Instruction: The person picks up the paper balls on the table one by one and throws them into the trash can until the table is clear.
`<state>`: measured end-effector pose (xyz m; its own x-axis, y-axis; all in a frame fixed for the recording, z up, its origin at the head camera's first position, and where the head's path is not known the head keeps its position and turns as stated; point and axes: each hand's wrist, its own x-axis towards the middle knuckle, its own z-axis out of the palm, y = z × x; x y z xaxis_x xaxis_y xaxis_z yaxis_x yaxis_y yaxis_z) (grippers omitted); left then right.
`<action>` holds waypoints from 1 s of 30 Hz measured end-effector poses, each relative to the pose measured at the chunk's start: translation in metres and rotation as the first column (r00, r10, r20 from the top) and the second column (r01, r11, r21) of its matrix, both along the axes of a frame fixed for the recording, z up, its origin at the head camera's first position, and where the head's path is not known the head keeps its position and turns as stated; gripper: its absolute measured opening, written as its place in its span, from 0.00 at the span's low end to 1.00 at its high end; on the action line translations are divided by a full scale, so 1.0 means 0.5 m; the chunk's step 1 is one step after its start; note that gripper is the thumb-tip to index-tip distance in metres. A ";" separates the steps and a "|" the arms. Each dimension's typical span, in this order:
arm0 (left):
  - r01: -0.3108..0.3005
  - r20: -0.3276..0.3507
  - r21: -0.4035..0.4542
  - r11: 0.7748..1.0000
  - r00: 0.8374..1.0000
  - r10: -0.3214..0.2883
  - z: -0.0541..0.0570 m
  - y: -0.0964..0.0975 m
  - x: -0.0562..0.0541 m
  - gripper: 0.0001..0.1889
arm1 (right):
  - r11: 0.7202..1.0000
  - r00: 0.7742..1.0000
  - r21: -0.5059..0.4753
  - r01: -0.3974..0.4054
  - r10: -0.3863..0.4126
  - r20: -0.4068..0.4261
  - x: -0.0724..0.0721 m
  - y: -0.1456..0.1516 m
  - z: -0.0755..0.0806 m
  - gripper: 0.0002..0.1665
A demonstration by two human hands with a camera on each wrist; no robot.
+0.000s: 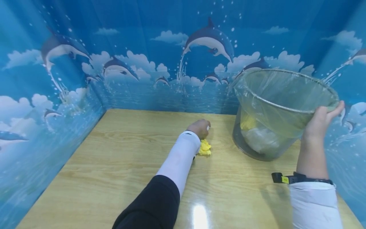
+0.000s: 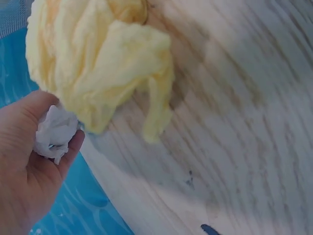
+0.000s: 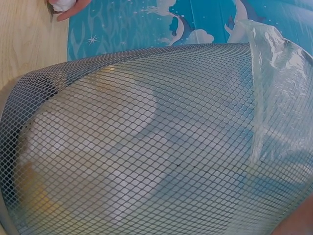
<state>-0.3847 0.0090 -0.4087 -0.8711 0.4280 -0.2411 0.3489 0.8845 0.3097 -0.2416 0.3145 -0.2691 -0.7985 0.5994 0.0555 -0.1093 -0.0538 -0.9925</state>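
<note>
In the left wrist view, my left hand [image 2: 29, 161] holds a crumpled piece of white paper [image 2: 56, 132] between thumb and fingers. In the head view that hand [image 1: 200, 128] is low over the table's far part, the paper mostly hidden. Close to the wrist lies a crumpled yellow piece [image 1: 205, 148], soft and creased, possibly paper or cloth. My right hand [image 1: 318, 124] grips the rim of a mesh waste bin [image 1: 238, 130], which leans to the right. A thin translucent bag [image 1: 271, 119] lines the bin and folds over its rim. White and yellow stuff shows through the mesh.
The pale wooden table [image 1: 128, 152] meets a blue dolphin-print curtain [image 1: 160, 47] at the back and both sides. A black strap with a yellow-green tag [image 1: 285, 179] sticks out from my right wrist. Light glares on the table's near part.
</note>
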 end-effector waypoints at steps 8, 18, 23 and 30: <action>0.005 -0.092 -0.012 1.000 0.996 -0.006 0.018 0.007 -0.012 0.22 | 0.998 0.998 0.039 0.046 -0.045 -0.031 -0.006 -0.005 -0.011 0.39; -0.034 -0.183 -0.004 0.999 0.983 0.033 0.039 0.019 -0.035 0.25 | 0.998 0.998 0.036 0.053 -0.052 -0.028 -0.005 -0.008 -0.005 0.39; -0.023 -0.221 0.015 1.000 0.975 0.026 0.062 0.021 -0.044 0.25 | 0.998 0.998 0.039 0.054 -0.053 -0.024 -0.004 -0.012 -0.003 0.39; -0.013 -0.245 0.055 0.998 0.969 0.027 0.104 0.022 -0.043 0.25 | 0.998 0.998 0.029 0.053 -0.053 -0.019 -0.005 -0.008 -0.007 0.39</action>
